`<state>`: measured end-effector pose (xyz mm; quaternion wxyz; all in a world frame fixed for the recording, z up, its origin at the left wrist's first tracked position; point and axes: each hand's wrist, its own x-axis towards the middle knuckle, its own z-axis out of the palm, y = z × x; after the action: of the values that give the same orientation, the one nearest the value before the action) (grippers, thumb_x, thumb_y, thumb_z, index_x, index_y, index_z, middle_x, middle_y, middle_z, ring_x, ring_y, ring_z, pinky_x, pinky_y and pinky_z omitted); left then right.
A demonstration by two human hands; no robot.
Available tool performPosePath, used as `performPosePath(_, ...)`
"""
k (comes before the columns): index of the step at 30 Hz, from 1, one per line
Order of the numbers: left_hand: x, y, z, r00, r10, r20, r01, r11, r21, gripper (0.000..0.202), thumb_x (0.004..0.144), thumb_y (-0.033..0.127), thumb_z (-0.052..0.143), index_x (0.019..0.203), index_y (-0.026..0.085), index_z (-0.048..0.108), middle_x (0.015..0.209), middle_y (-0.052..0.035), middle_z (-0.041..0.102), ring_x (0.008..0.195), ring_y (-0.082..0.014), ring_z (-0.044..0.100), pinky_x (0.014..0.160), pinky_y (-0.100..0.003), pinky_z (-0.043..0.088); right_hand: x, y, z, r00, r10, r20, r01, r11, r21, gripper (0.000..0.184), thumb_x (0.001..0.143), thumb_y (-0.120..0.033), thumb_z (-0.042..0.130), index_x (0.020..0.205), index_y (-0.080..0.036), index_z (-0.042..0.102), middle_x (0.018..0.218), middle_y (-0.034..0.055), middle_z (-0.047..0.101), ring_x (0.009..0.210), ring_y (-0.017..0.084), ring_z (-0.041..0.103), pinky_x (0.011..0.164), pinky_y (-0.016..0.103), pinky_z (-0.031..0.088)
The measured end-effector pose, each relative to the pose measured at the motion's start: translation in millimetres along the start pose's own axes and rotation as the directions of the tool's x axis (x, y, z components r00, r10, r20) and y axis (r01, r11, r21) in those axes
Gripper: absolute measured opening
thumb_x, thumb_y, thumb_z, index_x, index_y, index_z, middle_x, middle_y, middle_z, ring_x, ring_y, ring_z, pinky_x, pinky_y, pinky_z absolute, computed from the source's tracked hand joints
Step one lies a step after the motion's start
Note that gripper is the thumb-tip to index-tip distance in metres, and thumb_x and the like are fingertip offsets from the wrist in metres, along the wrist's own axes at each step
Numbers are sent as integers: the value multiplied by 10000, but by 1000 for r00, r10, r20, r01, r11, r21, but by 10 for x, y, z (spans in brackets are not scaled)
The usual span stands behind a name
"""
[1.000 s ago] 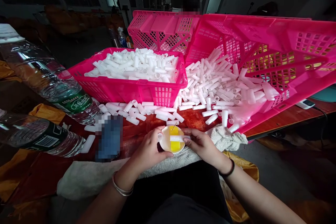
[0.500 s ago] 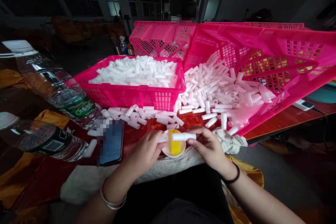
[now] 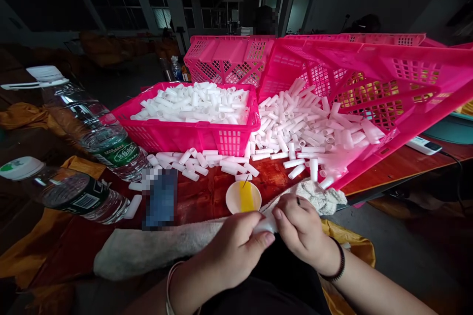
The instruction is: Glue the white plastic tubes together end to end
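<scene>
My left hand [image 3: 240, 248] is closed on a white plastic tube [image 3: 265, 227], its thumb pressed along the side. Up against it, my right hand [image 3: 305, 231] is curled into a fist where the tube's other end runs in; the fingers hide that end. A small dark mark shows on the right hand's knuckles. Just beyond my hands stands a small white bowl [image 3: 232, 198] holding a flat yellow piece [image 3: 247, 198] and a thin dark stick. Beneath the hands, a pale towel [image 3: 166, 243] lies along the table's front edge.
A pink basket [image 3: 185, 135] is full of white tubes. Beside it, a tipped pink crate [image 3: 377, 66] spills more tubes [image 3: 295, 123] onto the red table [image 3: 207, 187]. To the left are two water bottles [image 3: 111, 142] and a phone [image 3: 161, 202]. A white power strip [image 3: 423, 145] lies at right.
Both hands have come down towards my lap and drawn together, away from above the bowl. The two tube pieces held apart before are now mostly covered by my fingers.
</scene>
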<state>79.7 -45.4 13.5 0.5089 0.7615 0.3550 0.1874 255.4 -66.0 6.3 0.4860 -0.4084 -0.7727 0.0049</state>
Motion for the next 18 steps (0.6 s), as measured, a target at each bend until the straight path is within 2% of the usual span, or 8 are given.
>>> performPosePath(2,-15,53,84,967,-139,212,206,917,-342,278,844,435,502,764,170,524,599,50,394,515,-93,345,482,-233,271,-2,-58,-119,995,-90,36,90,996,6,233,924,-116,391,746,-231,489,551,-9,545,494,144,521,531,285,451)
performPosePath(5,-44,124,167,913,-146,382,328,820,-470,317,795,479,558,799,162,553,599,53,415,507,-83,339,479,-227,263,-13,-147,-305,981,-152,123,150,988,24,206,943,-157,388,825,-256,526,579,0,591,494,158,562,575,317,506)
performPosePath(7,-61,152,219,956,-77,283,189,898,-397,261,824,433,555,810,173,555,674,17,510,590,-113,442,555,-247,354,-48,-196,-365,992,-70,109,73,997,-22,209,935,-156,402,795,-270,508,556,-5,569,471,160,551,525,312,487)
performPosePath(9,-66,144,284,995,55,84,-40,983,-178,170,869,350,510,858,188,562,802,-43,607,731,-177,540,683,-308,429,-117,-226,-359,995,95,41,-91,990,-108,231,916,-139,430,725,-263,469,514,-20,515,431,148,504,444,286,423)
performPosePath(12,-41,77,390,977,202,-63,-188,966,178,148,880,268,456,928,189,571,908,-127,652,831,-255,589,774,-392,454,-255,-249,-293,964,263,-30,-264,945,-195,246,906,-141,471,688,-249,431,508,-31,487,406,126,467,398,261,368)
performPosePath(15,-11,56,460,993,116,37,-120,981,155,150,858,308,508,883,176,576,848,-119,653,776,-258,606,730,-381,474,-349,-295,-270,966,255,-30,-256,946,-201,200,916,-135,443,754,-252,446,538,-15,524,437,141,501,426,271,401)
performPosePath(16,-15,77,468,991,50,122,-59,996,70,164,850,338,540,862,179,579,817,-94,652,747,-243,610,688,-350,477,-364,-317,-284,974,227,-13,-225,954,-197,187,923,-136,423,783,-255,456,545,-7,540,453,151,519,438,279,418)
performPosePath(18,-54,146,451,942,-59,330,88,993,-73,211,844,403,589,859,193,601,790,-44,656,721,-211,624,614,-283,470,-386,-346,-357,984,161,74,-146,974,-172,176,941,-149,388,846,-261,485,561,8,579,490,171,569,479,295,466)
